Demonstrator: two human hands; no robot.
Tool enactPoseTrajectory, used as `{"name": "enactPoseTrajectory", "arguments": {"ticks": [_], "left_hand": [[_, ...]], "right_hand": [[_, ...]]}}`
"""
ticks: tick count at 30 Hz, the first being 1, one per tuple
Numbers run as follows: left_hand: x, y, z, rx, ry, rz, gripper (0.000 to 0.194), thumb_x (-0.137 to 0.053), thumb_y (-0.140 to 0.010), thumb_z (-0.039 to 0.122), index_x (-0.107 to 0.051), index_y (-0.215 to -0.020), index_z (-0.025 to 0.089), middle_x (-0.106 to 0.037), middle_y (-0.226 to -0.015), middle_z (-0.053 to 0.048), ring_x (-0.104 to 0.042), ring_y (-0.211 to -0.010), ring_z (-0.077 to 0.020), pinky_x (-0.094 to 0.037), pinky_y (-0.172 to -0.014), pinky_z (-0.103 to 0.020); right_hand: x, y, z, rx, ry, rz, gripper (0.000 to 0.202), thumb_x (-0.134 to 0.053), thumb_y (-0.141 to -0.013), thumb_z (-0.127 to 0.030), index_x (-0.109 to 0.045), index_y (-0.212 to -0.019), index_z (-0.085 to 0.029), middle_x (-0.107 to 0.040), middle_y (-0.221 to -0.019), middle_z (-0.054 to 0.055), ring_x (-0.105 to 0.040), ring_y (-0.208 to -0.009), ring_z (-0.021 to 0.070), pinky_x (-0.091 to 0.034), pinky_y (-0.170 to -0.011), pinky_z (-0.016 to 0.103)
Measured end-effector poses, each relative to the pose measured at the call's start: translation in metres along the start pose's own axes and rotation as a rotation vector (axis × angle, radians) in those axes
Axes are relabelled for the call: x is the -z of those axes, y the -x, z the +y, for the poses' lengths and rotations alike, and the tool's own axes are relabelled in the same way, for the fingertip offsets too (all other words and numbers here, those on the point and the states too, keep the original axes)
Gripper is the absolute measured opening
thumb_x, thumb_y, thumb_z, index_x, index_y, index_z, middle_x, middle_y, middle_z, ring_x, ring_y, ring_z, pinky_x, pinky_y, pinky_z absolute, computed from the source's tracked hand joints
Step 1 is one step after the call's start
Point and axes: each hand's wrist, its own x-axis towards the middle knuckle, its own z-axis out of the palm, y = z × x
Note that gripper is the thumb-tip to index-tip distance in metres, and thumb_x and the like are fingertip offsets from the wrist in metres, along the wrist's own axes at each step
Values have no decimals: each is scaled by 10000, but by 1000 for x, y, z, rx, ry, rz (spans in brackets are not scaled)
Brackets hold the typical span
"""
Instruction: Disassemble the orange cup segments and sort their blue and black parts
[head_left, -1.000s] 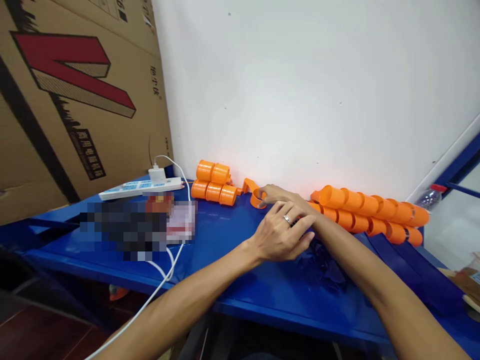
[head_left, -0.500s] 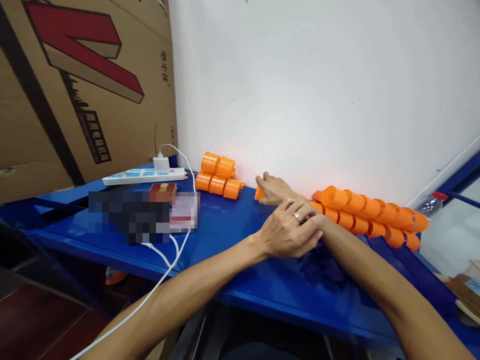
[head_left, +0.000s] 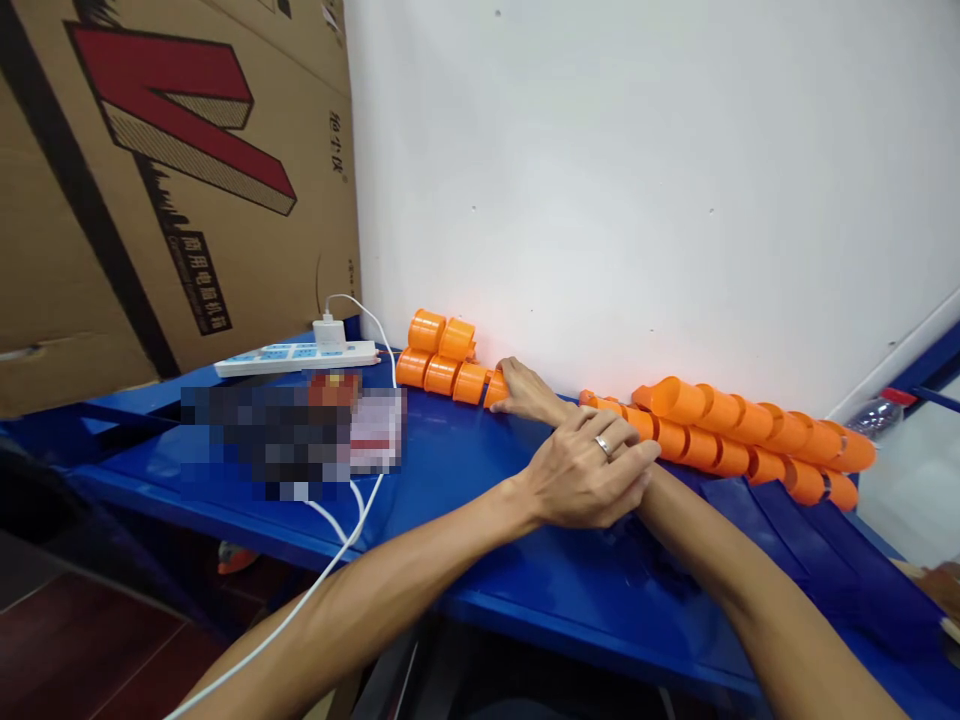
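My right hand (head_left: 531, 392) reaches across to the back of the blue table, its fingers closed round an orange roll (head_left: 496, 388). That roll sits at the right end of a short two-layer stack of glossy orange rolls (head_left: 439, 373) by the wall. Nearer to me, my left hand (head_left: 589, 468), with a ring on one finger, crosses over my right forearm in view. Its fingers are curled downward and its palm is hidden, so what it holds, if anything, does not show. A longer stack of orange rolls (head_left: 699, 445) lies to the right.
Dark blue flat sheets (head_left: 787, 540) lie on the table (head_left: 457, 510) at right. A power strip (head_left: 296, 358) with a white charger and a white cable (head_left: 330, 560) is at left, below a large cardboard box (head_left: 247, 190). A clear bottle (head_left: 877, 415) stands far right.
My right hand has moved left with the orange roll, bringing it against the short stack. My left hand stays curled in nearly the same place, and the view has shifted slightly.
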Motion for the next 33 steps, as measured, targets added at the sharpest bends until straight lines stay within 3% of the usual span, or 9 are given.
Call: {"name": "enactPoseTrajectory", "arguments": {"ticks": [4,8,12,16,21,24,28,33], "left_hand": [[0,0,0,2,-6,14,298,-478,-990,260,-699,-1128,115,-690,-962,-127,-638,-935,-261,-467,-824,-406],[2,0,0,1,6,40,279,-486,-986,251,-696,-1110,114,-695,-953,-124,-638,-913,-254,-481,-821,-404],[7,-1,-1,32,50,77,242,-513,-972,217,-660,-1138,118,-709,-956,-130,-650,-892,-259,-503,-818,-421],[14,-5,-5,55,57,168,222,-554,-947,159,-604,-1162,141,-714,-955,-122,-654,-869,-255,-513,-777,-399],[16,-7,-9,116,42,166,270,-548,-940,129,-585,-1206,155,-693,-972,-112,-634,-884,-256,-512,-777,-395],[13,-6,-10,144,33,157,247,-544,-945,132,-578,-1189,151,-684,-979,-114,-624,-888,-258,-504,-772,-392],[6,-3,-12,242,43,125,227,-530,-968,169,-559,-1193,166,-681,-1000,-111,-624,-902,-259,-507,-795,-397],[-2,4,-18,475,144,91,250,-534,-954,189,-559,-1203,186,-673,-1013,-100,-637,-951,-262,-509,-862,-420]], "right_hand": [[-3,-4,-1,6,0,9,527,-811,-837,-320,-523,-1247,-155,-607,-1269,144,-619,-1049,270,-494,-913,400],[-6,-5,-4,6,105,-8,574,-819,-850,-370,-515,-1286,-154,-621,-1301,172,-598,-1158,320,-477,-983,447],[6,2,-2,36,126,-27,646,-749,-915,-461,-489,-1404,-129,-602,-1386,211,-571,-1267,353,-468,-1045,482],[53,20,17,-34,141,51,523,-680,-967,-344,-547,-1418,-114,-613,-1423,220,-556,-1332,348,-461,-1089,465],[130,67,72,-214,245,-12,664,-717,-807,-110,-562,-1453,-95,-639,-1431,221,-591,-1326,366,-474,-1103,475],[156,104,109,-299,241,-88,788,-760,-712,-82,-561,-1472,-138,-619,-1473,201,-581,-1349,384,-500,-1084,492],[152,142,137,-409,312,-169,962,-824,-660,-137,-475,-1557,-141,-625,-1449,223,-631,-1279,401,-549,-1003,485],[140,158,142,-393,357,-140,942,-748,-710,-112,-413,-1590,-75,-584,-1498,251,-581,-1360,402,-490,-1104,495]]}}
